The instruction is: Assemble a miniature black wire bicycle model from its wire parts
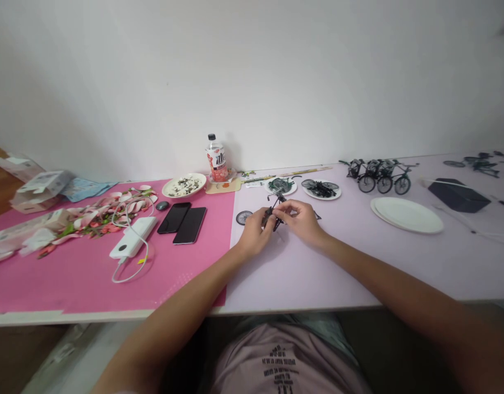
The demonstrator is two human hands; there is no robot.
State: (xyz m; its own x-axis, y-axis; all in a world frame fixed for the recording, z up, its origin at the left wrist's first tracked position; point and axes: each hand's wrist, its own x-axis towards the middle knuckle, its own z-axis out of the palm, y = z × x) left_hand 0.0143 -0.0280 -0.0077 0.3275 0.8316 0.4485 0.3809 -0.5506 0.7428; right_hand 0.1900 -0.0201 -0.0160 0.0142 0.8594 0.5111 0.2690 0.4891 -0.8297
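Observation:
Low over the lilac table half, a small black model bicycle frame with handlebars (280, 196) is between my hands. My left hand (255, 232) is closed around its lower part, with thumb and fingertips together. From the other side, my right hand (301, 220) pinches at the middle of the frame; fingertips cover the exact spot. A loose black spoked wheel (243, 218) lies just left of my left hand. Behind the hands are one white plate (293, 190) with dark green parts and another white plate (336, 194) heaped with black parts and wheels.
Assembled model bicycles (385, 178) stand at the right, near stacked white plates (411, 214) and a dark box (459, 195). Leftward are two phones (190, 225), a white power bank with cable (132, 237), artificial petals (108, 213), a bowl (167, 191) and a drink bottle (217, 160).

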